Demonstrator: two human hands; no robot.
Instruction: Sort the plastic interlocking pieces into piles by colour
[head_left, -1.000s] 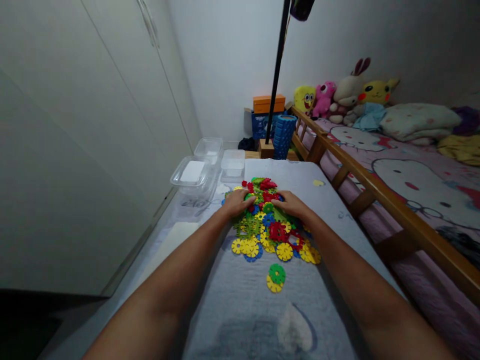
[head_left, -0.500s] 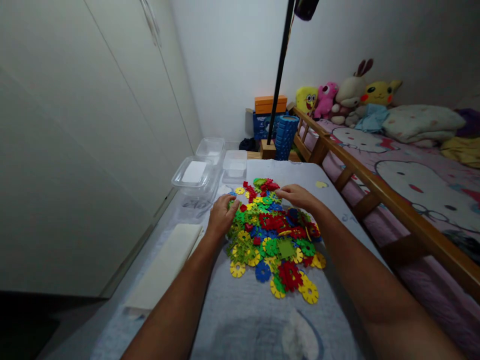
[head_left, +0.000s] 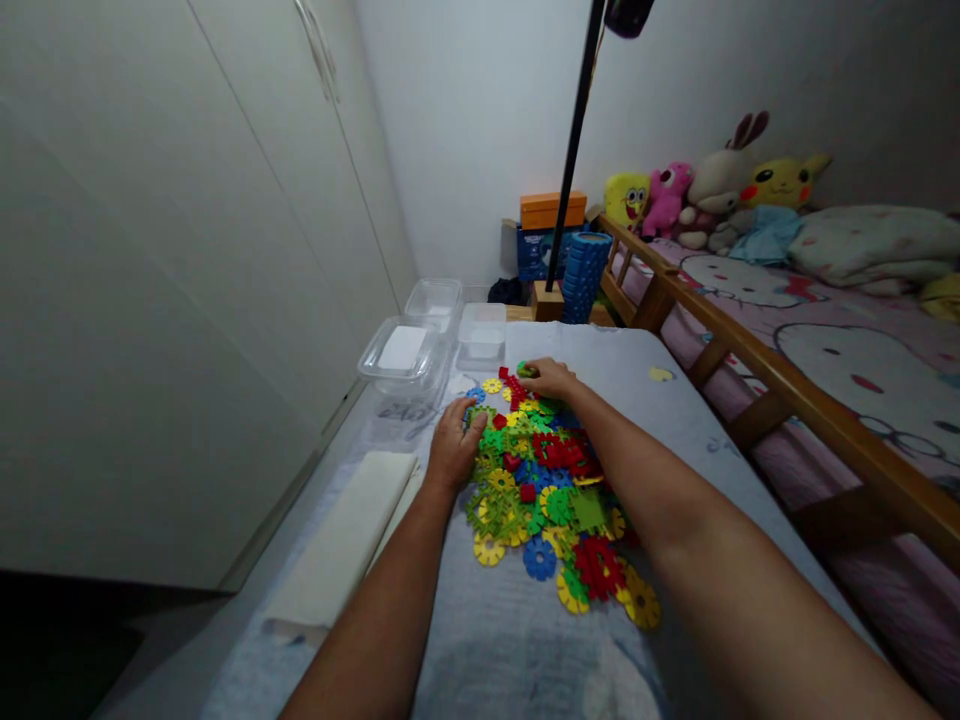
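A heap of plastic interlocking building pieces (head_left: 517, 475) in red, yellow, green and blue is spread over the cloth-covered table. Some are notched discs, such as the blue disc (head_left: 540, 558), and others are square with toothed edges. At the heap's left edge, my left hand (head_left: 455, 442) rests against green pieces, thumb and fingers apart. My right hand (head_left: 553, 379) reaches over the far end of the heap, its fingers bent down by a green piece (head_left: 524, 369). The palm and forearm hide part of the heap's right side.
Clear plastic boxes (head_left: 401, 352) stand at the table's back left. A folded cream cloth (head_left: 345, 540) lies beside my left forearm. Behind the table are a lamp pole (head_left: 574, 150) and a blue foam roller (head_left: 585, 278). A wooden bed rail (head_left: 795, 390) runs along the right.
My right hand has moved left across the heap's far end, now covering red and green pieces there. My left hand stays at the left edge. The view has shifted slightly.
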